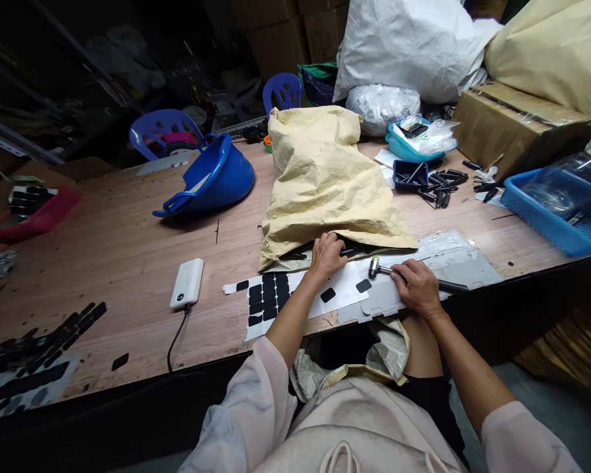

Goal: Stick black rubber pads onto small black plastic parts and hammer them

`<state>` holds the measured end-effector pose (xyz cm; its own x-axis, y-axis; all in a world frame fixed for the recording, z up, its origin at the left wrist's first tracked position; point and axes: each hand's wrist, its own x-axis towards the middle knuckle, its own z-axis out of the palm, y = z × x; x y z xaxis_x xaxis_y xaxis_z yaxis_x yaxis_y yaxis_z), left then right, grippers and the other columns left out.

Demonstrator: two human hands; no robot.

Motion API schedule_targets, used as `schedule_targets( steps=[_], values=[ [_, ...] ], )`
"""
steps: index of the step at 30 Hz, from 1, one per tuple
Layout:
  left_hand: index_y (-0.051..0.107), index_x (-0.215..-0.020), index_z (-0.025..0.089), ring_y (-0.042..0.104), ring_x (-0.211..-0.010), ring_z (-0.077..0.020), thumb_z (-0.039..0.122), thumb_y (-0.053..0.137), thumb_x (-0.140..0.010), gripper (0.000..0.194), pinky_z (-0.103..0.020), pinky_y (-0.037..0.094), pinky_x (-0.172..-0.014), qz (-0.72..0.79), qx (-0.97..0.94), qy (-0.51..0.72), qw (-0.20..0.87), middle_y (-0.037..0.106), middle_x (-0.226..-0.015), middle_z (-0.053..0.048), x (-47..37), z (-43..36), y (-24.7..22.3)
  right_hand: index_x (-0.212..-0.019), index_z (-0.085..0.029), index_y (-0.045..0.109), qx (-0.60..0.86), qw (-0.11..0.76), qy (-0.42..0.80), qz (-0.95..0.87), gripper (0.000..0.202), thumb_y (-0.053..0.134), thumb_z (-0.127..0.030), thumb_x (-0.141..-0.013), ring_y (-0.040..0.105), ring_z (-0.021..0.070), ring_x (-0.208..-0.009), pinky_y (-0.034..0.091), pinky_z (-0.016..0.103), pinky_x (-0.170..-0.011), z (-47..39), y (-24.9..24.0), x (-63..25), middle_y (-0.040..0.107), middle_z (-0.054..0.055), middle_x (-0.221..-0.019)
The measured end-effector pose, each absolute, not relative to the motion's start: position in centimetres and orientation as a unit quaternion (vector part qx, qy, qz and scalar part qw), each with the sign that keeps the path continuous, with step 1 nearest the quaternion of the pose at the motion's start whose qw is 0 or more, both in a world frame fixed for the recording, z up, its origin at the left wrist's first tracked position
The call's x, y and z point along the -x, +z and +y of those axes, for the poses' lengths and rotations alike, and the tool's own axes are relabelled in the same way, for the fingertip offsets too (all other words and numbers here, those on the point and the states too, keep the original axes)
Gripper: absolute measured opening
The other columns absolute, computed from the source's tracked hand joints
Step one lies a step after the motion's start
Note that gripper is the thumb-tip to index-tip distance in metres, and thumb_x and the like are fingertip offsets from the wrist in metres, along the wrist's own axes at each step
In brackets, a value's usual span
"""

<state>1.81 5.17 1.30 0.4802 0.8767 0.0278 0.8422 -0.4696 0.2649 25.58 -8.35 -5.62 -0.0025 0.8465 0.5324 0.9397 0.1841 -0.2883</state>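
Observation:
My left hand (328, 255) is at the mouth of a yellow woven sack (325, 177) that lies on the table. Its fingers are curled at the opening, beside dark pieces (357, 251) that show inside; what they grip is hidden. In my right hand (417, 286) is a small hammer (386, 270), lying low over a grey board (472, 268), its head pointing left and its black handle reaching out to the right. Between and left of my hands, a white sheet (309, 303) carries rows of black rounded stickers (269, 295), with a couple of separate ones nearer the hammer.
A white power bank (187, 282) with a cable lies left. Behind are a tilted blue basin (216, 172), a teal basket (418, 148) and scattered black handles (443, 186). A blue tray (536, 213) and cardboard box (517, 125) stand right; black strips (68, 335) lie far left.

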Motion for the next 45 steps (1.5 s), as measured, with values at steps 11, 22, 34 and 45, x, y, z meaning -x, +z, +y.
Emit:
schedule_targets(
  steps=[11, 22, 34, 45],
  values=[
    [0.077, -0.093, 0.023, 0.062, -0.092, -0.0213, 0.018, 0.082, -0.079, 0.015, -0.035, 0.047, -0.089, 0.481, -0.796, 0.207, 0.303, 0.074, -0.09, -0.001, 3.0, -2.3, -2.7, -0.1, -0.025, 0.076, 0.632, 0.317, -0.083, -0.702, 0.02, 0.058, -0.032, -0.1, 0.056, 0.0221, -0.087, 0.043, 0.036, -0.081, -8.3, -5.8, -25.8, 0.069, 0.005, -0.089],
    [0.081, -0.094, 0.023, 0.062, -0.092, -0.0217, 0.026, 0.086, -0.079, 0.016, -0.037, 0.046, -0.091, 0.486, -0.785, 0.235, 0.304, 0.071, -0.086, -0.002, 3.0, -2.4, -4.1, -0.102, -0.025, 0.077, 0.621, 0.333, -0.069, -0.706, 0.02, 0.058, -0.033, -0.1, 0.058, 0.0224, -0.085, 0.046, 0.037, -0.081, -8.3, -5.2, -26.2, 0.069, 0.006, -0.089],
    [0.082, -0.096, 0.025, 0.059, -0.094, -0.0221, 0.027, 0.086, -0.082, 0.016, -0.036, 0.045, -0.092, 0.487, -0.787, 0.219, 0.308, 0.071, -0.089, -0.002, 2.8, -2.5, -4.2, -0.119, -0.03, 0.073, 0.576, 0.417, 0.089, -0.697, 0.026, 0.052, -0.03, -0.104, 0.07, 0.0208, -0.09, 0.057, 0.035, -0.082, -12.0, -3.3, -18.1, 0.073, 0.005, -0.097],
    [0.084, -0.095, 0.025, 0.061, -0.096, -0.0223, 0.026, 0.082, -0.086, 0.009, -0.036, 0.045, -0.091, 0.473, -0.8, 0.222, 0.296, 0.073, -0.091, -0.004, 3.0, -2.3, -4.7, -0.118, -0.029, 0.074, 0.572, 0.38, 0.034, -0.726, 0.025, 0.052, -0.028, -0.105, 0.067, 0.0195, -0.086, 0.054, 0.032, -0.075, -12.1, -3.6, -17.4, 0.07, 0.005, -0.091]
  ],
)
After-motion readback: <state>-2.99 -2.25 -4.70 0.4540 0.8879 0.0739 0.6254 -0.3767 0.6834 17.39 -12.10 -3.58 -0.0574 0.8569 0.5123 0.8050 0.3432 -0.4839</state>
